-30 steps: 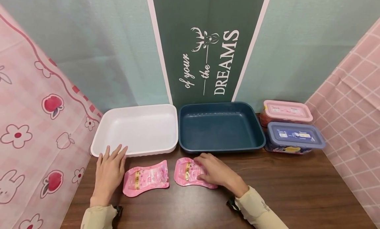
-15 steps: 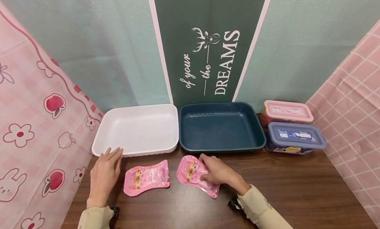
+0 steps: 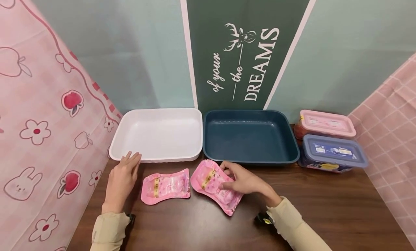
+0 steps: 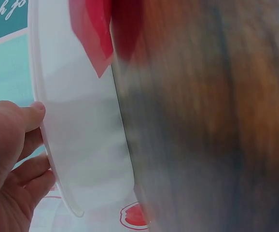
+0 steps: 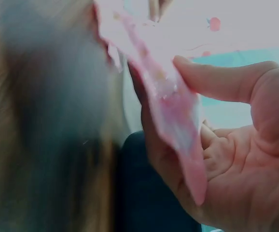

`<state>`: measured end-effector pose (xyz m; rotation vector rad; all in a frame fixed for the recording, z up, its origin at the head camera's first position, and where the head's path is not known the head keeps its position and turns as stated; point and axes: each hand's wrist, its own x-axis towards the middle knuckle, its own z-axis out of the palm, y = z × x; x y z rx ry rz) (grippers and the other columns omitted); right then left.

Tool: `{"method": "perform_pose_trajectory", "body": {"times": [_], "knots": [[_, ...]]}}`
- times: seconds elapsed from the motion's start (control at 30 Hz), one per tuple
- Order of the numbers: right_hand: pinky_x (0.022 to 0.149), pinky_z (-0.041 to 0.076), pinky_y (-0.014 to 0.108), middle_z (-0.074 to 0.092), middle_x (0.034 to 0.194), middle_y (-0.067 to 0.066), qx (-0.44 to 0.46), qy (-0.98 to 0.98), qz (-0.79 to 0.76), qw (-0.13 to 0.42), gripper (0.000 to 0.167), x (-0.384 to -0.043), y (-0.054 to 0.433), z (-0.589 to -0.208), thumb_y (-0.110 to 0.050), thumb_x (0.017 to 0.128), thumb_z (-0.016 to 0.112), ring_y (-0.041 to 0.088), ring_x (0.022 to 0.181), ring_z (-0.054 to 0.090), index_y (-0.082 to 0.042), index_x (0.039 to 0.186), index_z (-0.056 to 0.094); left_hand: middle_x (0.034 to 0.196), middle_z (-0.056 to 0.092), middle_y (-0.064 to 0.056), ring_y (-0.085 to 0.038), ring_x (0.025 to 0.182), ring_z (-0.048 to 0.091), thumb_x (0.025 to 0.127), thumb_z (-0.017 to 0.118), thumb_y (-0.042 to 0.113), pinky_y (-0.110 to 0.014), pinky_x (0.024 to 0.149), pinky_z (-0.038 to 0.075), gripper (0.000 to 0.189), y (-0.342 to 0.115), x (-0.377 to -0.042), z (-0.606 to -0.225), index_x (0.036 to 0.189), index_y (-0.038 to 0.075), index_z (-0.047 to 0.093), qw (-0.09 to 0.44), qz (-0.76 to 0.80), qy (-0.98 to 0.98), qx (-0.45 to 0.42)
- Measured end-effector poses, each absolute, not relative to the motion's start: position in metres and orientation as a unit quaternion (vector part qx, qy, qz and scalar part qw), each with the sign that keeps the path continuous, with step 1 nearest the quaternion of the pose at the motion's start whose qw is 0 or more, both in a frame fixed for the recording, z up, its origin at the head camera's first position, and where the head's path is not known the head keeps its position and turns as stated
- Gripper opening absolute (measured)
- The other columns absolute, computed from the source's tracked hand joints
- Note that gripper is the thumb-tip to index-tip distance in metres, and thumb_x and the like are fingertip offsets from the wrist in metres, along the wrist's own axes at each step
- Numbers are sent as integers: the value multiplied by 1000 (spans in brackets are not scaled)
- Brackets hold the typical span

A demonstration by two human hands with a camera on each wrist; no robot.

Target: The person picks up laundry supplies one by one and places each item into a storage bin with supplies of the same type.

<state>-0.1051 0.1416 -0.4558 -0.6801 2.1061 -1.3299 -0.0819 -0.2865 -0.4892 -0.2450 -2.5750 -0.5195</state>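
Note:
My right hand [image 3: 246, 179] holds a pink pouch [image 3: 210, 178] with a yellow band, tilted at an angle in front of the dark blue tray [image 3: 250, 162]. In the right wrist view the thumb lies on one face of the held pouch [image 5: 171, 106], with fingers behind it. A second pink pouch [image 3: 166, 186] lies flat on the table to the left. My left hand [image 3: 121, 178] rests its fingertips at the near left rim of the white tray [image 3: 159, 160]. The left wrist view shows that hand [image 4: 14, 154] touching the rim with thumb and fingers.
Two lidded boxes, one pink [image 3: 328, 122] and one blue [image 3: 334, 151], stand right of the blue tray. The trays sit side by side against a green backdrop cloth [image 3: 152, 56]. Pink patterned cloths border both sides of the wooden table [image 3: 328, 204].
My right hand has turned its pouch to a slant and lifted it a little. The left hand stays by the white tray. The head view has shifted slightly.

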Motion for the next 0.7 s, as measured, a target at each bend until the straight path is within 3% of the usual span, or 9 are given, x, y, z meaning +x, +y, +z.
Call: {"method": "perform_pose_trajectory", "body": {"times": [0.3, 0.47, 0.7], "knots": [[56, 56, 21, 78, 103, 17, -236, 732, -571, 286, 39, -127, 130, -429, 0, 94, 77, 15, 62, 70, 1, 122, 49, 125, 76, -23, -48, 122, 70, 93, 76, -5, -68, 106, 51, 31, -286, -86, -488, 125, -3, 76, 258, -196, -941, -98], [56, 52, 20, 78, 103, 15, -226, 744, -574, 258, 40, -139, 121, -420, -2, 93, 79, 16, 62, 68, -1, 119, 49, 124, 76, -22, -48, 120, 71, 92, 76, -6, -68, 105, 52, 31, -286, -86, -487, 123, -2, 77, 268, -201, -936, -104], [60, 57, 24, 79, 107, 13, -217, 770, -558, 222, 43, -146, 104, -409, -7, 93, 80, 21, 66, 73, -5, 123, 50, 122, 76, -24, -49, 121, 70, 91, 76, -9, -70, 106, 50, 31, -286, -85, -487, 122, -4, 77, 269, -224, -931, -99]]}}
